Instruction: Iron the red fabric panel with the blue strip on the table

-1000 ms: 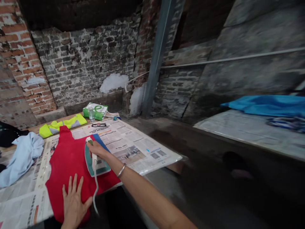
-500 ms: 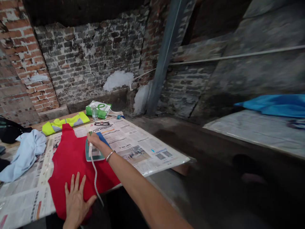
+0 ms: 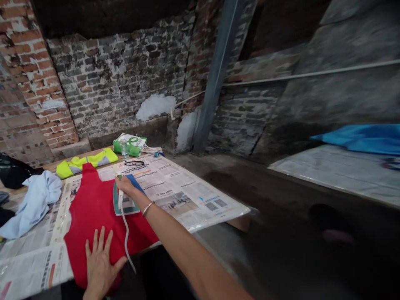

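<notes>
A red garment point(image 3: 90, 208) lies spread over the newspaper-covered table point(image 3: 225, 212). My left hand point(image 3: 101, 260) rests flat on its near part, fingers spread. My right hand point(image 3: 125, 186), with a silver bangle on its wrist, is closed round the handle of a teal and white iron point(image 3: 118, 204). The iron sits on the right part of the red cloth, and a white cord point(image 3: 126, 235) runs from it toward the near table edge. Just behind my right hand shows a blue piece point(image 3: 135, 182), partly hidden by the hand.
Glasses point(image 3: 134, 163), a clear jar point(image 3: 124, 149), a green and white bag point(image 3: 137, 143) and yellow-green cloth point(image 3: 89, 161) lie at the back. Pale blue cloth point(image 3: 39, 200) and a black bag point(image 3: 14, 171) are at left. Another table point(image 3: 331, 175) holds bright blue fabric point(image 3: 365, 138).
The iron, in my right hand, has shifted very slightly toward me and to the right. My left hand keeps its place on the red garment.
</notes>
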A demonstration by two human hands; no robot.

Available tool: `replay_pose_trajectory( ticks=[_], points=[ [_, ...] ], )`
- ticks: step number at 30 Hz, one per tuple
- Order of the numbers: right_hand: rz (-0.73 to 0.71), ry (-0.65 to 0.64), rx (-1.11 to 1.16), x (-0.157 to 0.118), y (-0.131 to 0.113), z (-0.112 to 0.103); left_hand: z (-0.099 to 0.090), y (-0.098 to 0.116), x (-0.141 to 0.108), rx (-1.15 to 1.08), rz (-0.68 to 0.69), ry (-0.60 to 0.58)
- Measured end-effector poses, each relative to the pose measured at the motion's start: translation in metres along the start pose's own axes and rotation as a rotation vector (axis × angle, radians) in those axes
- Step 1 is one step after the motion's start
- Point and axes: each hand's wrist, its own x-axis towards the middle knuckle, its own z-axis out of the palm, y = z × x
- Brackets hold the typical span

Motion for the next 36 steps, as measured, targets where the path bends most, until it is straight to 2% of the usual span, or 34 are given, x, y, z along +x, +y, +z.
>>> replay_pose_trajectory(
  ticks=[7, 10, 13, 14, 17, 19, 21, 23, 25, 27, 30, 33, 36],
  points=[
    [-0.02, -0.019, 0.029, -0.005, -0.002, -0.004, -0.002, 0.003, 0.001, -0.021, -0.005, -0.014],
    [-0.02, -0.04, 0.023, -0.01, -0.004, -0.008, -0.009, -0.001, 0.001, -0.081, -0.013, -0.089],
    [-0.011, -0.078, -0.008, -0.012, -0.004, -0.012, -0.02, -0.018, 0.008, -0.241, 0.002, -0.211],
    [-0.008, -0.09, -0.021, -0.012, -0.003, -0.013, -0.024, -0.027, 0.014, -0.308, 0.008, -0.22],
    [-0.007, -0.13, -0.058, -0.01, -0.002, -0.017, -0.029, -0.061, 0.04, -0.383, -0.02, -0.096],
    [-0.02, -0.169, -0.08, -0.007, -0.003, -0.021, -0.025, -0.084, 0.065, -0.306, -0.06, -0.017],
    [-0.042, -0.228, -0.099, -0.005, -0.006, -0.026, -0.017, -0.103, 0.09, -0.243, -0.11, 0.004],
    [-0.088, -0.328, -0.135, -0.001, -0.011, -0.032, -0.006, -0.116, 0.11, -0.213, -0.159, 0.003],
    [-0.186, -0.457, -0.264, 0.006, -0.018, -0.039, 0.005, -0.122, 0.122, -0.185, -0.194, -0.005],
    [-0.322, -0.535, -0.49, 0.018, -0.027, -0.043, 0.015, -0.124, 0.126, -0.16, -0.213, -0.014],
    [-0.446, -0.522, -0.733, 0.042, -0.041, -0.038, 0.025, -0.122, 0.122, -0.127, -0.227, -0.02],
    [-0.515, -0.528, -0.784, 0.061, -0.055, -0.018, 0.03, -0.12, 0.117, -0.084, -0.241, -0.029],
    [-0.62, -0.535, -0.791, 0.068, -0.069, 0.008, 0.035, -0.119, 0.117, -0.053, -0.271, -0.014]
  ],
)
